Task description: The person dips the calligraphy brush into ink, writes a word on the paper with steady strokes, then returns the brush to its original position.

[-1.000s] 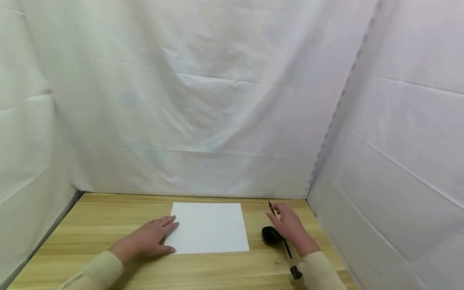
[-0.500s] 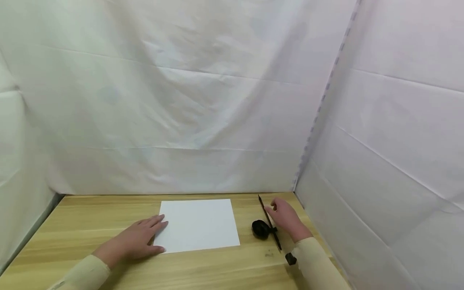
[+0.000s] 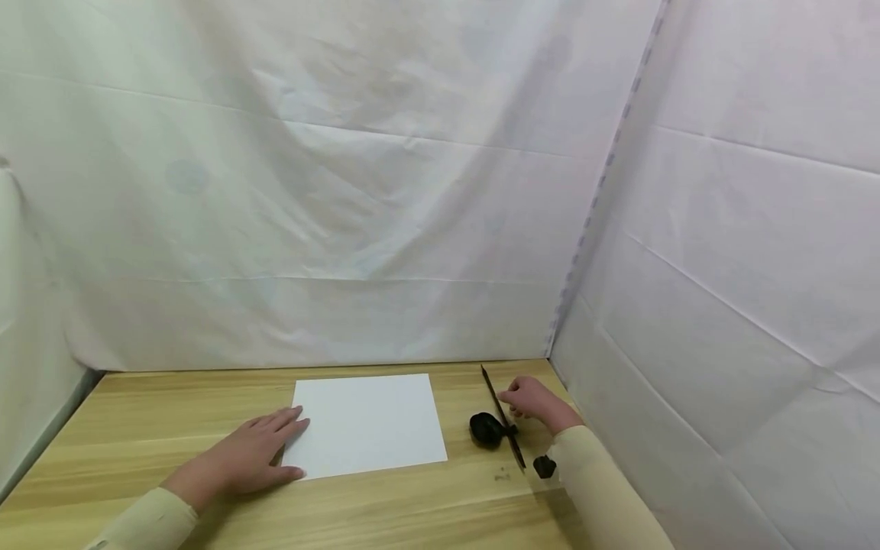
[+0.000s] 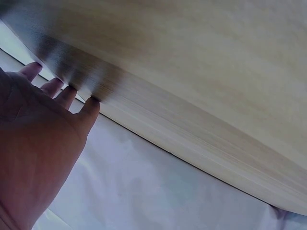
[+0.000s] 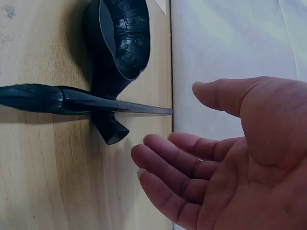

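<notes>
My left hand (image 3: 250,454) rests with straight, spread fingers on the left edge of a blank white sheet of paper (image 3: 367,428). In the left wrist view the fingertips of the left hand (image 4: 48,134) touch the surface. A black writing brush (image 3: 492,392) lies across the stem of a black ink dish (image 3: 485,431), right of the paper. Its dark bristles (image 5: 31,97) point towards the near side. Just right of the brush, my right hand (image 3: 536,401) hovers with loosely bent fingers. The right wrist view shows a gap between thumb and fingers, nothing held.
A small black block (image 3: 545,467) sits beside the right sleeve (image 3: 605,489). The wooden table (image 3: 385,512) is bounded by white cloth (image 3: 330,229) at the back and on both sides. A small grey smudge (image 3: 503,473) marks the wood below the dish.
The head view has shifted, so everything sits further left in it. My right hand has come off from over the brush to its right side. The left hand stays on the paper.
</notes>
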A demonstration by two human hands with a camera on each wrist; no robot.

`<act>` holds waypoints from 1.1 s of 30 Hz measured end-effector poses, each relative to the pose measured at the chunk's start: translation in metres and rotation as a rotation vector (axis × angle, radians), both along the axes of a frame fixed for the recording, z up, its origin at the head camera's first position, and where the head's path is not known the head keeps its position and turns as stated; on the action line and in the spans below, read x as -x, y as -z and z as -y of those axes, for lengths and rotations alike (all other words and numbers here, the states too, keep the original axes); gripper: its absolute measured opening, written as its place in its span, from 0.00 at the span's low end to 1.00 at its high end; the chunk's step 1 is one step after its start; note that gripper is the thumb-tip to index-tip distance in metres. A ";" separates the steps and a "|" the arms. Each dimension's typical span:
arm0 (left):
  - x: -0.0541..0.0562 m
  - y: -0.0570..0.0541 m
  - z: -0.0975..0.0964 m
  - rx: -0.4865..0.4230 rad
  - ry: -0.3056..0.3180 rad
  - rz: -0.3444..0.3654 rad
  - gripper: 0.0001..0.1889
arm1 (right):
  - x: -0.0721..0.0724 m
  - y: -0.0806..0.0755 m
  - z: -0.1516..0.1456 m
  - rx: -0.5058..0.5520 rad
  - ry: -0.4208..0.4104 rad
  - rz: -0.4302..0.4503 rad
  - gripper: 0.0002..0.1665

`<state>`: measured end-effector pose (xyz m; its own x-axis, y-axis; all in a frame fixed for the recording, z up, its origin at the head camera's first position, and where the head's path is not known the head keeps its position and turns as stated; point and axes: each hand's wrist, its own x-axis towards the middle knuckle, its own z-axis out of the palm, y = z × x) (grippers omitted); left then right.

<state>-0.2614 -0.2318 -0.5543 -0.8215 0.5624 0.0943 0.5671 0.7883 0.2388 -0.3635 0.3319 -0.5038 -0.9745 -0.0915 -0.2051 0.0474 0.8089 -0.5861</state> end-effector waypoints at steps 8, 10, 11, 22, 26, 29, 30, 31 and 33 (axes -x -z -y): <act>-0.004 -0.001 -0.002 -0.017 -0.002 0.017 0.49 | -0.001 0.004 -0.003 0.061 -0.006 0.072 0.15; -0.005 -0.002 -0.003 -0.016 -0.004 0.022 0.49 | -0.001 0.005 -0.003 0.078 0.000 0.091 0.15; -0.005 -0.002 -0.003 -0.016 -0.005 0.023 0.49 | -0.001 0.005 -0.003 0.080 0.004 0.098 0.16; -0.005 -0.003 -0.003 0.002 0.000 0.016 0.50 | 0.006 0.014 0.002 0.036 -0.005 0.115 0.15; -0.007 -0.006 -0.003 -0.011 0.002 0.011 0.49 | 0.008 0.017 0.004 0.022 0.002 0.120 0.19; -0.008 -0.007 -0.004 -0.022 0.003 0.012 0.49 | 0.008 0.019 0.004 0.011 0.004 0.120 0.19; -0.008 -0.007 -0.004 -0.018 0.004 0.010 0.49 | 0.008 0.019 0.004 0.005 0.005 0.116 0.18; -0.008 -0.007 -0.004 -0.017 0.004 0.010 0.49 | 0.008 0.019 0.004 0.005 0.009 0.114 0.17; -0.008 -0.007 -0.004 -0.016 0.005 0.012 0.49 | 0.007 0.020 0.003 0.006 0.019 0.106 0.16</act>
<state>-0.2538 -0.2278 -0.5473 -0.8200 0.5647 0.0938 0.5678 0.7816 0.2581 -0.3709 0.3285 -0.5234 -0.9487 -0.0747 -0.3072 0.1250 0.8039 -0.5815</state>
